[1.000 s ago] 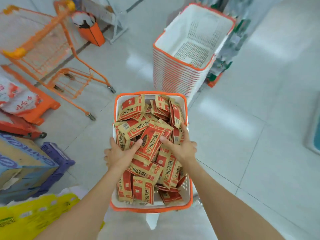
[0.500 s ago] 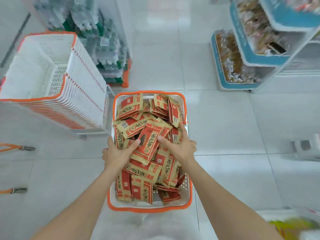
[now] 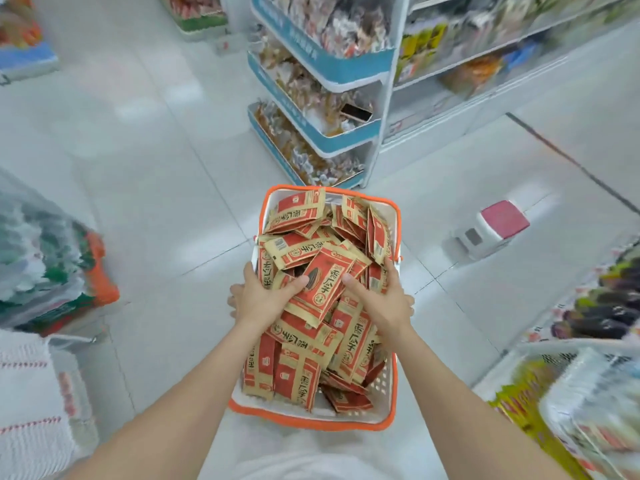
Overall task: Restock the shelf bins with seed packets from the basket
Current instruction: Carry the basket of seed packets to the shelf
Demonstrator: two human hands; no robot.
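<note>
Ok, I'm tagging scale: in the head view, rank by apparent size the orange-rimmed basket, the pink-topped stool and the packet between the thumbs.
1. basket
2-3. stool and packet look about alike; the stool sits farther off, so unranked.

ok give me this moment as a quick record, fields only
carrier: white basket, orange rim, heaped full
contents: red and tan seed packets
left hand: grips basket's left side, thumb on packets
right hand: grips right side, thumb on packets
ahead: blue-fronted shelf bins, stocked
floor: white stool with pink top, right
progress: no packet lifted out yet
</note>
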